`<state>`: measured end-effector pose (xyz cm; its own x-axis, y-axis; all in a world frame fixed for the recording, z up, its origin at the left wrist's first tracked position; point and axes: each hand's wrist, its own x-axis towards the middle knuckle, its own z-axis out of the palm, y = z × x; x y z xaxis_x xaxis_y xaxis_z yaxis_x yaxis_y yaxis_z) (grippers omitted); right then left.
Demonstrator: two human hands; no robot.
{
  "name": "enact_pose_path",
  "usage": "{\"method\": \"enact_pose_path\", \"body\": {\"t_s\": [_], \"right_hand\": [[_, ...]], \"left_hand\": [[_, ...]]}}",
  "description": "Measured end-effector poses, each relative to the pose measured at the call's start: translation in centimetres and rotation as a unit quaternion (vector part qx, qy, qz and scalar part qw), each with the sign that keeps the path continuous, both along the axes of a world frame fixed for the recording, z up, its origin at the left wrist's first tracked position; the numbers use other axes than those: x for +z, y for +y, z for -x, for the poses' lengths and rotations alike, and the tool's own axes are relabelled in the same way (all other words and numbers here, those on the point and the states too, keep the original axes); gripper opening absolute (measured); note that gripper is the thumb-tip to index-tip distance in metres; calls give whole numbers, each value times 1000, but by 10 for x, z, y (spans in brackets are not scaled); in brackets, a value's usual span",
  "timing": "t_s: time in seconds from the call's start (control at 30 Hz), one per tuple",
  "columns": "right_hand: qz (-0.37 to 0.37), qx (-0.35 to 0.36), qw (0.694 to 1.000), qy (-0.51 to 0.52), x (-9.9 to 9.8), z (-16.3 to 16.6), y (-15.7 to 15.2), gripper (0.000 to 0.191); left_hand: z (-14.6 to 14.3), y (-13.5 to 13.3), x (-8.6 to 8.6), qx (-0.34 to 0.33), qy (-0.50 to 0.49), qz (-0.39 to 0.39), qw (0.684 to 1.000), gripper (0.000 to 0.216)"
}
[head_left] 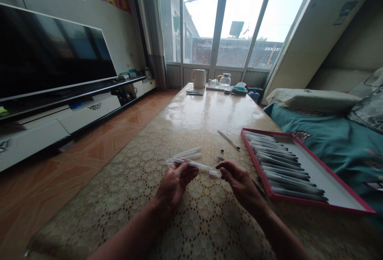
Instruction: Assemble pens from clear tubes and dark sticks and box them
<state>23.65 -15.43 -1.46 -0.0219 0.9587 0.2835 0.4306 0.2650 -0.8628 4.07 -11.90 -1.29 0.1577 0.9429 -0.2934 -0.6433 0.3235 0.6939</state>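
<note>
- Long counter running from near to far, covered with a lace-patterned cloth under a glossy sheet.
- To the left, a large dark TV on a low white stand; to the right, a teal-covered bed with pillows; far off, tall windows.
- At the right edge of the counter, a red-rimmed tray holding a row of finished pens lying side by side, with bare white space on its right half.
- At the far end, a white jug and a glass kettle, well apart from the work.
- Near the middle, a small pile of clear tubes, just beyond the left hand.
- Left hand closed in a pinch on one clear tube, held level above the counter, its free end pointing right.
- Right hand closed on the right tip of that same tube; whether a small part sits between its fingertips cannot be told.
- A thin refill lying loose farther off, between the hands and the tray.
- A tiny black cap just beside it, near the right hand.
- Judging by the layout: one pen mid-assembly, the barrel gripped at both ends.
- Next move likely calls for steady alignment of tube and fitting, a straight push along the axis, then a free right hand for the refill or the cap.
</note>
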Motion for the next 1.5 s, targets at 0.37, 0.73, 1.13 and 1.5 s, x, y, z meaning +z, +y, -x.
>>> {"method": "enact_pose_path", "body": {"t_s": [0.37,0.73,1.13,1.5], "right_hand": [[41,19,988,151,1,16,-6,17],[-5,-2,996,93,0,21,-9,12],[9,-2,992,128,-2,20,-6,13],[36,-14,995,88,-3,19,-7,29]], "left_hand": [[-1,0,-2,-13,15,-12,1000,11],[-2,-2,-3,-21,26,-32,999,16],[-4,-3,-3,-28,27,-40,998,24],[-7,-6,0,-26,41,-70,996,30]]}}
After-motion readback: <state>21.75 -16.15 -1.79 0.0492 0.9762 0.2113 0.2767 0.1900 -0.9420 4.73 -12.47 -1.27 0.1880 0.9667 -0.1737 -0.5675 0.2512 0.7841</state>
